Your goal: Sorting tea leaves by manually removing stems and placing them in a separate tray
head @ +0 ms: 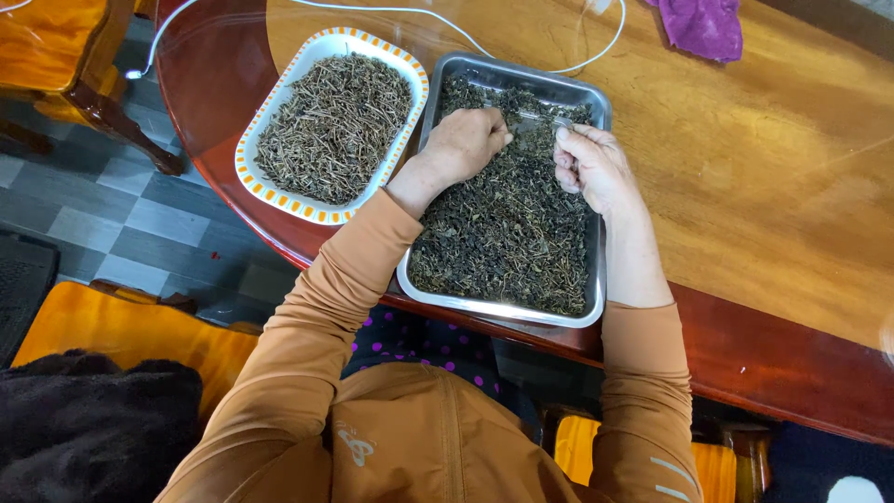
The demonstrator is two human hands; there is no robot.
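I saw the left hand [463,142] with fingers curled together, pressing into the dried leaves [507,233] under its fingertips in the steel tray [503,310]. The right hand [589,166] was loosely closed just beside; whether it pinched something, I cannot tell. The oval dish of stems [331,126] lay left of the fingers.

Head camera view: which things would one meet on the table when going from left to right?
White dish with orange rim full of dry stems → left hand → right hand, both over the metal tray of dark dried leaves → purple cloth.
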